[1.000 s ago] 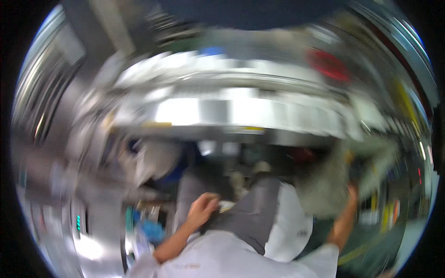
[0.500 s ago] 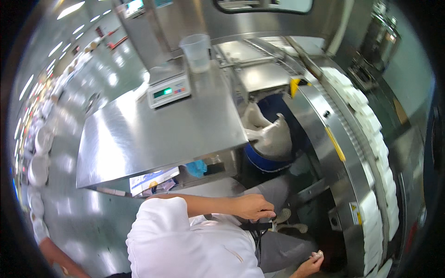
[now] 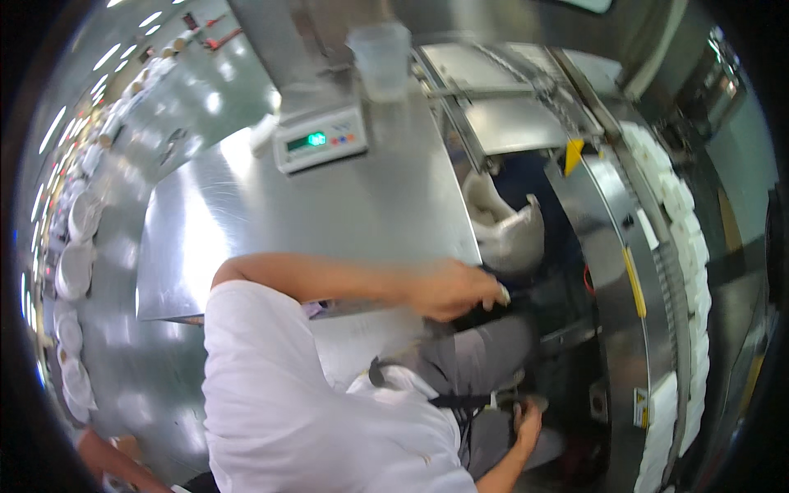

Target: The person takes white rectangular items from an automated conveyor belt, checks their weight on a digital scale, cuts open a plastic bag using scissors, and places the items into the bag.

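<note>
Left hand (image 3: 452, 292), curled, contents unclear, hovered near the whitish bag (image 3: 514, 242). Right hand (image 3: 528, 423) — curled, grip likewise unclear — hung well apart.

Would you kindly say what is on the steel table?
On the steel table are a white digital scale, a translucent container and an unclear white item beside the scale. The left forearm hides the tabletop behind it.

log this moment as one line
left hand: near table, hold unclear | right hand: by grey trousers, hold unclear | scale: on table, display lit | plastic jug: beside scale
</note>
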A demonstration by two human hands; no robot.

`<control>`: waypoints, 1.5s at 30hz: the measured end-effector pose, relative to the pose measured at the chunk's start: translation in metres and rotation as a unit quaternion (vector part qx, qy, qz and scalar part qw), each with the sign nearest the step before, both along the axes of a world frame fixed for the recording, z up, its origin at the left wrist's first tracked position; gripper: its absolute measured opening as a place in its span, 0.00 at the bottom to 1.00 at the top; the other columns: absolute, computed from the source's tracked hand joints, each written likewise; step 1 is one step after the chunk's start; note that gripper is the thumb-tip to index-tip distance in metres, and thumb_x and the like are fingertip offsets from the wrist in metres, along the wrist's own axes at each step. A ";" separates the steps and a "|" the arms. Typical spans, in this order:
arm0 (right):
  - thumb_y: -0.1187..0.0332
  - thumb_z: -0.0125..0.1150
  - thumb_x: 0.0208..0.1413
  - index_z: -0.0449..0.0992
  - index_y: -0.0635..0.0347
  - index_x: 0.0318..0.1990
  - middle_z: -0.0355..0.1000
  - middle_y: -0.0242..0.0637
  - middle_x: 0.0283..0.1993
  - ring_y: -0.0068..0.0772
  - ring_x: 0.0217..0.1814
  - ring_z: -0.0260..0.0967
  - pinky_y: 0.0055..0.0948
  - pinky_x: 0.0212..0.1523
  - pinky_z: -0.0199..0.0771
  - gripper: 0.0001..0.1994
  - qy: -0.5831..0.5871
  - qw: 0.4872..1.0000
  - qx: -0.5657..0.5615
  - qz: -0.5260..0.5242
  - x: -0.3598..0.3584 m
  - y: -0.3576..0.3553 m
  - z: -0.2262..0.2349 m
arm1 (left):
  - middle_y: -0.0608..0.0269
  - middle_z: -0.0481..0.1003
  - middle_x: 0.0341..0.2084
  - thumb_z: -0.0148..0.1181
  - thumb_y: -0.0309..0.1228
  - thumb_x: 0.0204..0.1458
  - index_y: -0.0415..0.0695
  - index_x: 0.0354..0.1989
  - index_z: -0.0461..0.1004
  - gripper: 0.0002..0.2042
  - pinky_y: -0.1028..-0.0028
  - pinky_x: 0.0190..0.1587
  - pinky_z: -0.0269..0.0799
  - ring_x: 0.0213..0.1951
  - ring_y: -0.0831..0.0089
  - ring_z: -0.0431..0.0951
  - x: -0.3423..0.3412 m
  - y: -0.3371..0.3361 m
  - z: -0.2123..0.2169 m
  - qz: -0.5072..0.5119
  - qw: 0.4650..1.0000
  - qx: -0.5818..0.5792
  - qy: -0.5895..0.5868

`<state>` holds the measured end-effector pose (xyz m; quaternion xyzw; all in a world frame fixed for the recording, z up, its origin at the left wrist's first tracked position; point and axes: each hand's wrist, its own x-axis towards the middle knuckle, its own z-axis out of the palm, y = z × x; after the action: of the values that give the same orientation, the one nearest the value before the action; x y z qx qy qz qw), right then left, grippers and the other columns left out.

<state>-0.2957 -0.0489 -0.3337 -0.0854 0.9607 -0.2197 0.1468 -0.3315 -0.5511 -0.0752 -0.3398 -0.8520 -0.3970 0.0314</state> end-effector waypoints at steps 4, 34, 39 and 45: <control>0.70 0.61 0.61 0.79 0.63 0.54 0.77 0.53 0.55 0.60 0.58 0.74 0.49 0.56 0.75 0.15 -0.180 0.981 0.065 0.022 -0.017 -0.001 -0.024 | 0.57 0.77 0.42 0.53 0.18 0.57 0.41 0.54 0.71 0.16 0.65 0.42 0.77 0.42 0.59 0.80 -0.015 -0.001 -0.006 -0.005 0.994 0.057 -0.090; 0.57 0.64 0.55 0.85 0.64 0.42 0.82 0.48 0.42 0.50 0.41 0.79 0.47 0.43 0.77 0.18 -0.294 0.956 0.014 0.000 -0.014 -0.028 0.000 | 0.61 0.72 0.15 0.53 0.38 0.69 0.41 0.26 0.73 0.18 0.66 0.23 0.64 0.17 0.65 0.69 -0.033 0.061 0.033 0.003 0.982 -0.047 -0.184; 0.55 0.66 0.55 0.84 0.64 0.45 0.81 0.49 0.45 0.50 0.46 0.79 0.47 0.47 0.77 0.20 -0.289 0.955 0.003 -0.068 -0.001 -0.016 -0.039 | 0.46 0.78 0.25 0.57 0.41 0.64 0.45 0.41 0.79 0.12 0.45 0.33 0.70 0.27 0.39 0.77 -0.051 0.129 0.044 -0.176 0.945 -0.268 -0.064; 0.54 0.68 0.54 0.82 0.66 0.49 0.80 0.51 0.49 0.51 0.51 0.78 0.47 0.52 0.76 0.24 -0.286 0.953 0.000 -0.097 -0.002 -0.017 -0.065 | 0.45 0.80 0.31 0.58 0.37 0.62 0.45 0.45 0.80 0.10 0.50 0.34 0.73 0.31 0.43 0.80 -0.060 0.151 0.003 -0.323 0.890 -0.302 -0.110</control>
<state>-0.2981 -0.0658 -0.3989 0.0747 0.8822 -0.2478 0.3933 -0.3920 -0.4001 -0.0721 -0.5434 -0.7722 -0.1435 -0.2962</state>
